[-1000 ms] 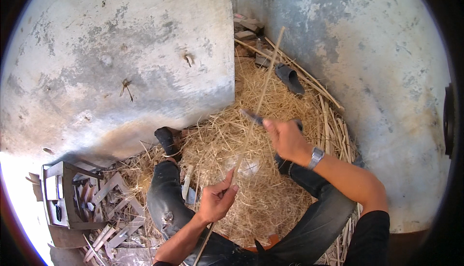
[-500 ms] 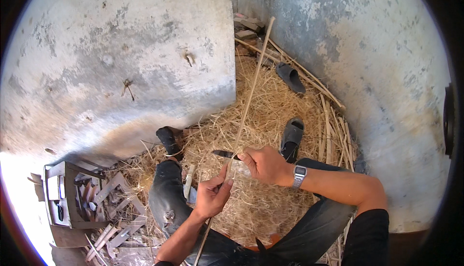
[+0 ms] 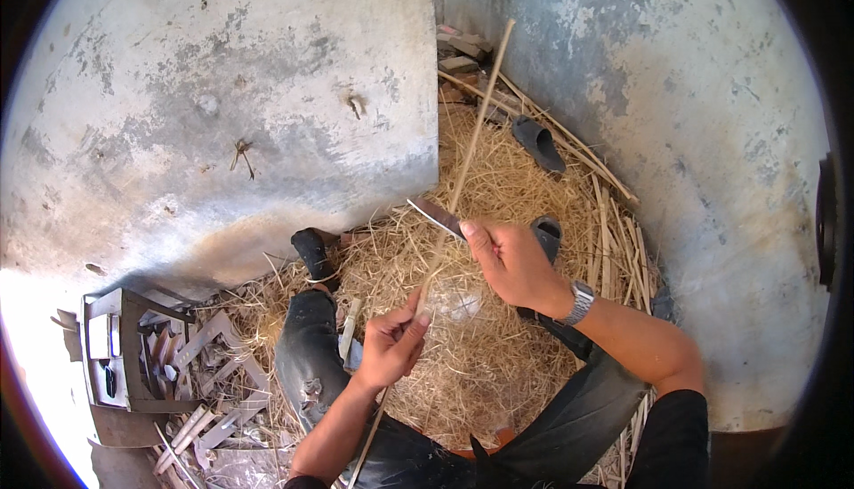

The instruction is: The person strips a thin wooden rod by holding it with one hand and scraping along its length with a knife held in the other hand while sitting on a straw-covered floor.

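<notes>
My left hand point(image 3: 392, 347) is closed round a long, thin strip of pale wood or bamboo point(image 3: 477, 142). The strip slants from below my left forearm up toward the wall corner. In my right hand point(image 3: 518, 262) is a knife point(image 3: 436, 218), gripped by its handle, which my fingers hide. Its blade points up and left and crosses the strip well above my left hand; whether it touches the strip I cannot tell. A metal watch point(image 3: 580, 303) is on my right wrist.
Shavings point(image 3: 498, 347) cover the floor between my legs. One loose grey slipper point(image 3: 537, 143) lies near the right wall, beside long strips point(image 3: 614, 249). Left of me stand a small wooden stool-like frame point(image 3: 133, 351) and scrap wood pieces point(image 3: 209, 338). Bricks point(image 3: 463, 44) are stacked in the corner.
My right hand has moved up and away from my left hand, carrying the knife along the strip. My left hand keeps its hold in nearly the same place.
</notes>
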Motion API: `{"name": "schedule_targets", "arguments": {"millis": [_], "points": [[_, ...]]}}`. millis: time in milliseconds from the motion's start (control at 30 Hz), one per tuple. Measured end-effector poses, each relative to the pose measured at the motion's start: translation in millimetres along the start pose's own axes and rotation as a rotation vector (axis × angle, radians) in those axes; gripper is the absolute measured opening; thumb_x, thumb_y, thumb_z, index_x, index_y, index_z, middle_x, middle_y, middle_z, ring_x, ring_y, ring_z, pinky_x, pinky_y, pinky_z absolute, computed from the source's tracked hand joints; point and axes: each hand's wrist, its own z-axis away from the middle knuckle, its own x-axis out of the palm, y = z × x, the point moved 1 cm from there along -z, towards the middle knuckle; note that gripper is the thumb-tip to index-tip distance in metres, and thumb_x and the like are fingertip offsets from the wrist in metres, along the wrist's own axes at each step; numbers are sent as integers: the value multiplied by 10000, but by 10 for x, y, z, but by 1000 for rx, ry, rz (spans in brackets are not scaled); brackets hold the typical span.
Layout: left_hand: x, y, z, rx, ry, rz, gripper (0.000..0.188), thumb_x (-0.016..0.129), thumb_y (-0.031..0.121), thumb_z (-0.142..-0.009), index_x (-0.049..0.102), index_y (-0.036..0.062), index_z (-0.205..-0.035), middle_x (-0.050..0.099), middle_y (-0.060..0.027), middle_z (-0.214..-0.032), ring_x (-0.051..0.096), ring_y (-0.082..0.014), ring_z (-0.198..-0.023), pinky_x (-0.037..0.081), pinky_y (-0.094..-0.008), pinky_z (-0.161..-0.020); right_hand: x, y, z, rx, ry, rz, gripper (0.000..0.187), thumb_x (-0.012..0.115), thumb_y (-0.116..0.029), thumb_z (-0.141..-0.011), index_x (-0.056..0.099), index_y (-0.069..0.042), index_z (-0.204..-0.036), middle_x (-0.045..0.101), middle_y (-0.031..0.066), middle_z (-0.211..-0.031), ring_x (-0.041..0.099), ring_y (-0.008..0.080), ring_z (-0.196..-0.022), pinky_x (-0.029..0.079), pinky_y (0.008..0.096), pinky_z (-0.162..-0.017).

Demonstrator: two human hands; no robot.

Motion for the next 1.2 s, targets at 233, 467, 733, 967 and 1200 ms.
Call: {"name": "schedule_targets", "arguments": {"millis": [233,467,733,967,1200], "points": [[-239,-166,-393,367,17,-248,420,598,99,-1031,533,-7,-1432,491,30,-610,468,-28,-501,363,-246,-435,-214,-1316,104,-57,-410,-387,438,621,-182,-846,540,132,-1141,658,233,-763,659,320,-684,531,402,-634],[-187,-20,-158,11,213,5,456,555,70,-1038,499,57,-1490,445,36,-614,345,-49,-455,356,-260,-412,-886,-2171,441,-185,-599,-614,558,679,-249,-792,585,46,-1256,706,222,-985,688,371,-902,541,451,-777],[-378,-302,-229,113,427,-141,417,558,105,-1045,523,7,-1448,384,49,-587,276,-44,-406,255,-217,-358,-965,-2091,290,-83,-638,-542,353,792,-176,-714,593,-11,-953,669,160,-800,648,312,-748,485,414,-662],[-131,52,-61,-19,57,189,444,505,123,-1067,443,35,-1497,336,39,-605,259,-49,-388,258,-207,-345,-760,-807,-45,78,-97,-299,213,674,-122,-822,623,32,-961,657,94,-792,607,137,-649,489,302,-588],[-70,-12,-54,-107,-106,444,495,504,158,-1064,398,50,-1536,327,33,-582,282,-66,-329,281,-221,-310,-562,230,-190,68,95,-129,297,751,-276,-917,663,-5,-998,501,-40,-639,440,62,-565,352,281,-509]]}}
